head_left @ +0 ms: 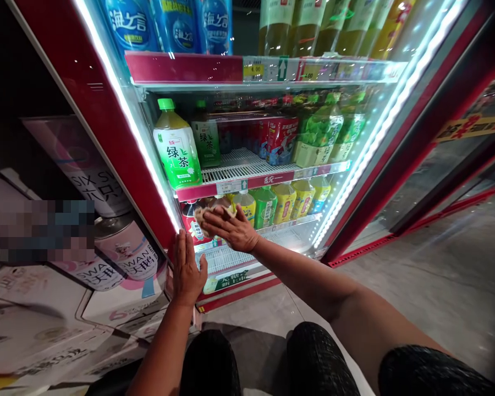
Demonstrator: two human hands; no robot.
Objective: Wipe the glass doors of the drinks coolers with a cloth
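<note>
My right hand (235,230) presses a crumpled pale cloth (204,218) against the glass front of a lit drinks fridge, low in front of the bottom row of bottles. Part of the cloth is hidden under the fingers. Just to the left, my left hand (188,272) lies flat with straight fingers on the red door frame (165,234), and it holds nothing. Behind the glass, near my hands, stand a dark bottle with a red label (194,220) and a yellow-labelled bottle (247,208). Above them is a large green tea bottle (176,148).
Stacked printed cartons (119,308) stand close by on the left. More bottles fill the upper shelf (190,69) of the fridge. Another red-framed glass door (400,181) is on the right. My knees (317,357) are bent above the grey tiled floor (396,286).
</note>
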